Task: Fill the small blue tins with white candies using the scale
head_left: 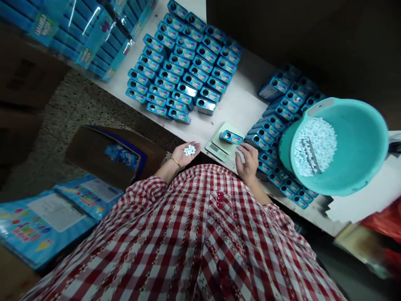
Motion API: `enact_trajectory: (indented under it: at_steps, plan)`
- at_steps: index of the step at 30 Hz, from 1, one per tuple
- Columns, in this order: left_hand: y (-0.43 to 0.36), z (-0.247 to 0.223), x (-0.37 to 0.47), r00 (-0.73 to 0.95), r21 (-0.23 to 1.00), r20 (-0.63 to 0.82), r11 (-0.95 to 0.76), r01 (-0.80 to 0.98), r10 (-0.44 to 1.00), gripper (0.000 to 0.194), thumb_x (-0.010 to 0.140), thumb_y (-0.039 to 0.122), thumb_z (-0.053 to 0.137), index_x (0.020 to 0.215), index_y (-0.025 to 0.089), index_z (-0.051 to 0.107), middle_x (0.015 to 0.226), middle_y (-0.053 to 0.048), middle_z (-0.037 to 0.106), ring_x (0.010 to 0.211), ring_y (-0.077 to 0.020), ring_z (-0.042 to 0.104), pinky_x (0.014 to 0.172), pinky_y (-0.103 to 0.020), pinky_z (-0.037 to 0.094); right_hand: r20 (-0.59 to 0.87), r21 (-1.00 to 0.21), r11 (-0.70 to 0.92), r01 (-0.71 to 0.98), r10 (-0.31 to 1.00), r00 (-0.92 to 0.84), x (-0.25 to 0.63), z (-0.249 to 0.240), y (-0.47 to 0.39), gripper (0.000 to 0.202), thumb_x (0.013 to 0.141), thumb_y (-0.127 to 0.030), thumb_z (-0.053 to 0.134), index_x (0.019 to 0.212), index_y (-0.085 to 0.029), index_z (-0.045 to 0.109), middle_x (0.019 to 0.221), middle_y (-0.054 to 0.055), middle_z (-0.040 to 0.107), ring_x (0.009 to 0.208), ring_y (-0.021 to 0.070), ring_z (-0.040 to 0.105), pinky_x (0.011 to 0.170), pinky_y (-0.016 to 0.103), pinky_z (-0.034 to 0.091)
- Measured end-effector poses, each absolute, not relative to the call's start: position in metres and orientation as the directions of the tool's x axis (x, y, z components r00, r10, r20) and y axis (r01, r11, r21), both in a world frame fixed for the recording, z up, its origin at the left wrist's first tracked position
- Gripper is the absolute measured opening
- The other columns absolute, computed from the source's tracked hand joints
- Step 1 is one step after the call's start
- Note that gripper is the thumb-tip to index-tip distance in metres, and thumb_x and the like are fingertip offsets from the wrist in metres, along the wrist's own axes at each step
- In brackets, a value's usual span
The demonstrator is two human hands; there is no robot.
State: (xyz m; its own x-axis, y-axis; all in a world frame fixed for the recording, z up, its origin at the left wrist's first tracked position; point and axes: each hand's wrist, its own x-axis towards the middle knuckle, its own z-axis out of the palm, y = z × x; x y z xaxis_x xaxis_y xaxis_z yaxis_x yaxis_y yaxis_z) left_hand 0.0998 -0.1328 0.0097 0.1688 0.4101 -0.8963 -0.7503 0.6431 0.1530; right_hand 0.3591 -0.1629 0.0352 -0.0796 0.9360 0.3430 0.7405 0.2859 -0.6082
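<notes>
My left hand [178, 157] is turned palm up and cups a small heap of white candies [189, 150], its fingers stretched out. On a small white kitchen scale [216, 149] lies a single blue candy box [231, 137] with a round dark hole at one end of its printed face. Just beside that box is my right hand [248, 162], fingers apart and slightly bent, with nothing in them. Whether its fingertips touch the box or the scale, I cannot tell.
Rows of blue boxes [184, 67] stand on the white table [247, 90], with more boxes [266, 129] at right. A turquoise tub [360, 146] holds white candies and a metal scoop [310, 156]. Wrapped packs [78, 33], an open carton [94, 154] and printed cartons [46, 225] are leftward.
</notes>
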Motion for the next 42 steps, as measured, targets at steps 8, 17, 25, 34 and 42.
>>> enact_trajectory:
  at_steps: [8,17,25,34,42]
  plan:
    - [-0.134,0.011,0.099,0.144,0.166,-0.899,0.626,-0.762,0.413,0.025,0.089,0.017,0.039,0.083,0.009,0.063,0.079,-0.012,0.069,0.08,-0.0167,0.068,0.077,-0.029,0.054,0.204,-0.746,0.045,0.664,0.965,0.164,0.366,0.013,-0.165,0.036,0.086,-0.032,0.049,0.12,-0.02,0.053,0.113,0.013,0.054,0.102,0.0222,0.054,0.07,0.035,0.053]
    - [-0.13,0.012,0.102,0.168,0.169,-0.881,0.625,-0.762,0.443,0.027,0.089,0.019,0.039,0.084,0.008,0.064,0.082,-0.012,0.069,0.085,-0.0176,0.067,0.082,-0.03,0.053,0.171,-0.768,0.001,0.64,0.964,0.204,0.366,0.009,-0.163,0.037,0.084,-0.031,0.051,0.119,-0.019,0.052,0.113,0.012,0.053,0.093,0.0187,0.056,0.069,0.034,0.054]
    - [-0.129,0.013,0.106,0.18,0.155,-0.882,0.629,-0.761,0.435,0.026,0.088,0.018,0.04,0.096,0.009,0.063,0.082,-0.012,0.07,0.085,-0.0188,0.068,0.082,-0.033,0.053,0.126,-0.791,-0.029,0.612,0.97,0.209,0.367,0.004,-0.163,0.04,0.082,-0.034,0.054,0.119,-0.019,0.051,0.114,0.011,0.053,0.096,0.0198,0.056,0.073,0.035,0.054]
    - [-0.121,0.012,0.113,0.225,0.157,-0.851,0.638,-0.753,0.475,0.025,0.088,0.021,0.042,0.096,0.011,0.063,0.084,-0.011,0.07,0.089,-0.0191,0.068,0.086,-0.034,0.052,-0.035,-0.908,-0.095,0.409,0.988,0.152,0.359,-0.037,-0.133,0.064,0.072,-0.035,0.065,0.128,-0.021,0.037,0.126,0.012,0.053,0.113,0.0222,0.054,0.093,0.041,0.048]
    - [-0.112,0.005,0.122,0.252,0.136,-0.845,0.645,-0.752,0.472,0.026,0.089,0.02,0.04,0.085,0.01,0.064,0.081,-0.011,0.07,0.081,-0.0173,0.068,0.079,-0.03,0.053,0.006,-0.816,-0.03,0.578,0.998,0.06,0.355,-0.027,-0.122,0.035,0.074,-0.031,0.056,0.107,-0.019,0.054,0.1,0.005,0.061,0.092,0.021,0.057,0.086,0.037,0.046]
